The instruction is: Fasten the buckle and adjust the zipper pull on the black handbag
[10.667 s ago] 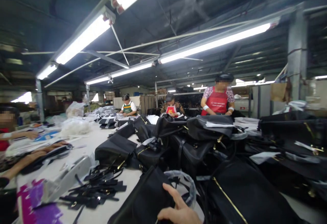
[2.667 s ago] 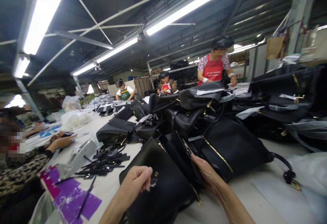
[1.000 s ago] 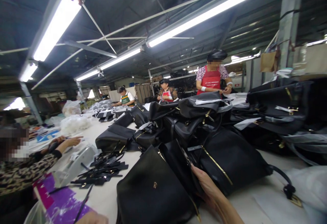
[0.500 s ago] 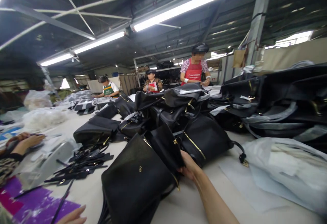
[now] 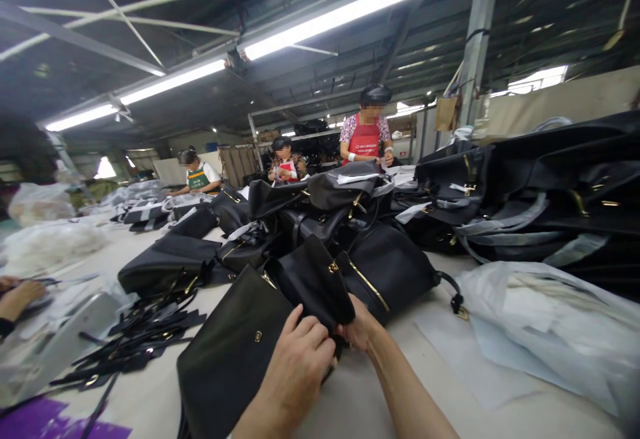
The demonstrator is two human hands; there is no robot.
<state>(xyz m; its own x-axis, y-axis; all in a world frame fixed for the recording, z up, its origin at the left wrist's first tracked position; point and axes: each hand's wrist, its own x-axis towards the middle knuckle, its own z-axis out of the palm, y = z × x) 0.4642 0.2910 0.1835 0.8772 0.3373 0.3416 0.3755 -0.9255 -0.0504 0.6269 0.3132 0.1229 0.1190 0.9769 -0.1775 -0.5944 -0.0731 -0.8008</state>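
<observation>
A black leather handbag [image 5: 225,359] with a small gold stud lies on the white table [image 5: 440,385] in front of me. My left hand [image 5: 295,365] curls its fingers over the bag's near edge. My right hand [image 5: 361,329] grips the bag's raised black flap [image 5: 315,282], which carries a gold fitting. The two hands almost touch at the flap's lower edge.
A big heap of black handbags [image 5: 380,225] fills the middle and right of the table. Loose black straps [image 5: 135,339] lie left. White wrapping sheets [image 5: 545,325] lie right. Another person's hand [image 5: 17,295] rests at far left; three workers [image 5: 365,135] stand at the back.
My left hand has come up from the table's lower left edge onto the bag beside my right hand. The camera view has swung slightly right.
</observation>
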